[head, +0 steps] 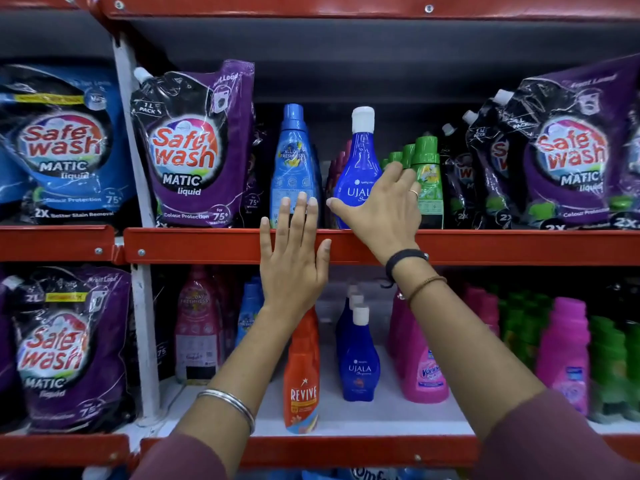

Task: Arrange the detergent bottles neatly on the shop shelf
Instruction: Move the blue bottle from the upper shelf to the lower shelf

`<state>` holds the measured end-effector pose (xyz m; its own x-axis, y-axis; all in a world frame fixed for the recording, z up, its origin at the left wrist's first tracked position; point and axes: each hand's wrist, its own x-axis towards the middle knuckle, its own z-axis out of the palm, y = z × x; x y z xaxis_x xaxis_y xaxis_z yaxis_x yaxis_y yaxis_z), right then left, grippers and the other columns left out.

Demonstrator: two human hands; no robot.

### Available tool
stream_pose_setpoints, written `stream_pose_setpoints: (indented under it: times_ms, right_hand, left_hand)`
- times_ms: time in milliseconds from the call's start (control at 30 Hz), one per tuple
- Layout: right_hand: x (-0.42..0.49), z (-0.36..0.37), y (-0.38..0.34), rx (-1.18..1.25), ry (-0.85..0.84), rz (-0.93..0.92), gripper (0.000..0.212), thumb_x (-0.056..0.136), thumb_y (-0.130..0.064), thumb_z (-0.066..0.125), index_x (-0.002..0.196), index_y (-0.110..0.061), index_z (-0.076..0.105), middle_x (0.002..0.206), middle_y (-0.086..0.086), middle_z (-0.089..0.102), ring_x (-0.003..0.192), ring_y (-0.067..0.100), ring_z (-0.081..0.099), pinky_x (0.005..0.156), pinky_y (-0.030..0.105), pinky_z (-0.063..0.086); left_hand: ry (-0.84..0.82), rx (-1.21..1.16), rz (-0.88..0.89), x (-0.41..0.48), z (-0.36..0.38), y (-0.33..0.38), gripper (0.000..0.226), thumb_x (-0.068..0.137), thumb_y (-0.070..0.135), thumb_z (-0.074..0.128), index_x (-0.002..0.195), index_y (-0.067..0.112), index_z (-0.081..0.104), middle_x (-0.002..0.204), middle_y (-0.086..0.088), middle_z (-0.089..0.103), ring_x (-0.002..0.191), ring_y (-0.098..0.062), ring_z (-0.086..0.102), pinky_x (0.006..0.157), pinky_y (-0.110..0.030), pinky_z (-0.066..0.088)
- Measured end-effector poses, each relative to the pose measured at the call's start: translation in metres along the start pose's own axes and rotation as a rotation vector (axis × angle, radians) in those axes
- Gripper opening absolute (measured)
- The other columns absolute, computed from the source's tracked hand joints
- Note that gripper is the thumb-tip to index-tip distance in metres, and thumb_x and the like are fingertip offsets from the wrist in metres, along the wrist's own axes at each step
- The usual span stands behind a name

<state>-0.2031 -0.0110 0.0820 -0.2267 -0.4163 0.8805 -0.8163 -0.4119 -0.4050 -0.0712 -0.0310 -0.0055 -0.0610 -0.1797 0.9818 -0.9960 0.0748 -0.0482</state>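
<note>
On the upper red shelf (pixel 207 244) a dark blue Ujala bottle (pixel 358 157) with a white cap stands upright. My right hand (pixel 379 209) wraps its lower right side, thumb across the front. To its left stands a light blue fabric-conditioner bottle (pixel 292 157). My left hand (pixel 294 258) is flat and open against the shelf's front edge, fingertips touching that bottle's base. Green-capped bottles (pixel 427 174) stand just right of the Ujala bottle, behind my right fingers.
Purple Safe Wash pouches (pixel 190 150) lean left of the bottles, more pouches (pixel 568 150) at the right. The lower shelf holds an orange Revive bottle (pixel 301 382), blue Ujala bottles (pixel 358 358), pink Vanish bottles (pixel 424 372) and green bottles (pixel 609 362).
</note>
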Motion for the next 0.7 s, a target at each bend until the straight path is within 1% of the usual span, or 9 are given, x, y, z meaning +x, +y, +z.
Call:
stream_pose_setpoints:
  times_ms: [67,167,333,433,500,600,667,700]
  right_hand:
    - [-0.001,-0.002,-0.002,0.007,0.013,-0.002,0.086,0.059,-0.057,0.074,0.117,-0.003,0.040,0.122,0.017,0.047,0.114,0.036,0.047,0.086,0.042,0.045]
    - [0.001,-0.005,-0.006,0.016,0.008,0.018,0.088,0.057,-0.056,0.075,0.117,-0.003,0.040,0.122,0.016,0.048,0.112,0.035,0.049,0.080,0.041,0.046]
    - [-0.007,-0.010,0.003,0.153,0.077,0.014,0.083,0.056,-0.053,0.074,0.115,-0.005,0.040,0.119,0.011,0.049,0.106,0.031,0.051,0.076,0.033,0.041]
    - [-0.014,-0.022,0.010,0.288,0.157,0.024,0.079,0.057,-0.048,0.076,0.115,-0.006,0.041,0.119,0.009,0.048,0.106,0.026,0.050,0.077,0.024,0.035]
    - [-0.017,-0.034,0.013,0.362,0.217,0.024,0.078,0.057,-0.047,0.078,0.113,-0.006,0.042,0.117,0.008,0.048,0.106,0.024,0.051,0.080,0.021,0.034]
    - [-0.028,-0.051,0.018,0.420,0.268,0.026,0.079,0.056,-0.048,0.079,0.113,-0.006,0.043,0.115,0.004,0.049,0.105,0.022,0.052,0.084,0.024,0.039]
    - [-0.039,-0.061,0.022,0.430,0.256,0.034,0.080,0.054,-0.051,0.079,0.112,-0.009,0.043,0.112,-0.001,0.048,0.103,0.020,0.053,0.084,0.026,0.043]
    - [-0.046,-0.064,0.025,0.428,0.238,0.040,0.080,0.053,-0.052,0.079,0.111,-0.010,0.043,0.111,-0.003,0.048,0.101,0.018,0.054,0.083,0.025,0.043]
  left_hand:
    - [0.001,-0.005,-0.001,0.000,-0.001,0.000,0.057,0.100,0.040,0.026,0.150,0.013,0.023,0.158,-0.004,0.023,0.147,-0.022,0.014,0.119,-0.046,0.004]
    - [-0.005,-0.005,0.000,0.000,-0.002,0.000,0.057,0.100,0.041,0.026,0.150,0.013,0.024,0.158,-0.004,0.024,0.147,-0.023,0.015,0.119,-0.046,0.003]
    - [-0.001,-0.006,0.006,0.000,-0.001,0.000,0.057,0.101,0.041,0.025,0.150,0.013,0.023,0.158,-0.005,0.023,0.147,-0.023,0.014,0.119,-0.046,0.003]
    - [0.007,-0.006,0.005,0.000,-0.001,0.000,0.057,0.101,0.041,0.026,0.150,0.012,0.023,0.158,-0.005,0.024,0.147,-0.023,0.015,0.119,-0.046,0.004]
    - [0.015,-0.008,0.007,0.000,-0.001,-0.001,0.057,0.100,0.040,0.026,0.150,0.012,0.024,0.158,-0.005,0.025,0.147,-0.023,0.016,0.119,-0.047,0.004]
    - [0.023,-0.015,0.006,0.000,0.000,0.000,0.057,0.100,0.040,0.026,0.150,0.012,0.024,0.158,-0.005,0.026,0.147,-0.023,0.015,0.119,-0.046,0.003]
    - [0.031,-0.010,0.006,0.000,0.001,0.000,0.057,0.100,0.040,0.026,0.150,0.012,0.024,0.157,-0.005,0.026,0.147,-0.023,0.015,0.119,-0.046,0.002]
    - [0.033,-0.006,0.007,0.000,0.001,0.000,0.057,0.100,0.040,0.026,0.150,0.012,0.024,0.157,-0.005,0.026,0.147,-0.024,0.016,0.119,-0.046,0.002]
